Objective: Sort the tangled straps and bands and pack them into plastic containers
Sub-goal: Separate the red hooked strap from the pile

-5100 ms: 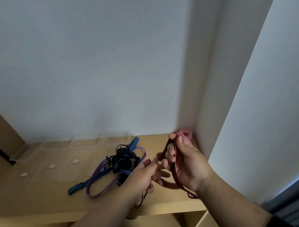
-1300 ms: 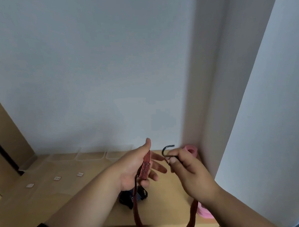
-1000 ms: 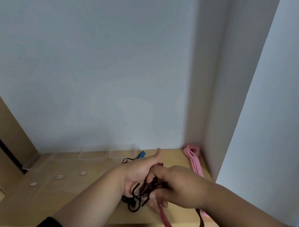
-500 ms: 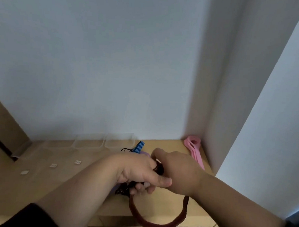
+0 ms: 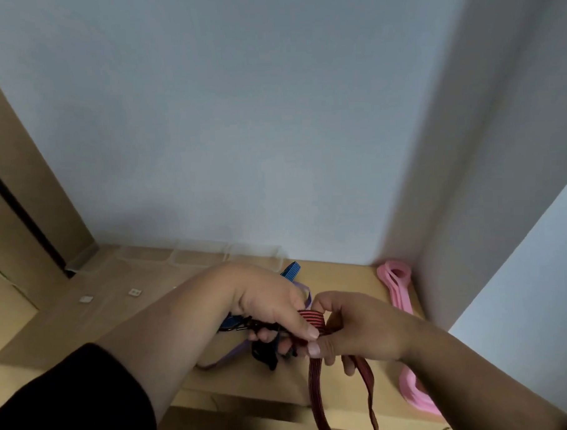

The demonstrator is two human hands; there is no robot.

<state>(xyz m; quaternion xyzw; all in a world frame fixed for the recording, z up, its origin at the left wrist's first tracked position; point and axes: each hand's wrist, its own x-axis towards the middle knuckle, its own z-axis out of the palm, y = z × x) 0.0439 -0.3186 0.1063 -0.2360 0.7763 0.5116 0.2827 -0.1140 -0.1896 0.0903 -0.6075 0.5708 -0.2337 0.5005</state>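
Since half a second ago both hands rose slightly. I see my left hand (image 5: 273,308) and right hand (image 5: 355,328) pinching the red-and-black striped flat elastic strap (image 5: 311,317) above the wooden shelf (image 5: 346,277); its loop at 6 o'clock is cut off.

Bare shelf (image 5: 124,322) lies open at the frame's lower left. Clear containers (image 5: 225,253) line the back wall; pink bands (image 5: 396,284) crowd the right corner.
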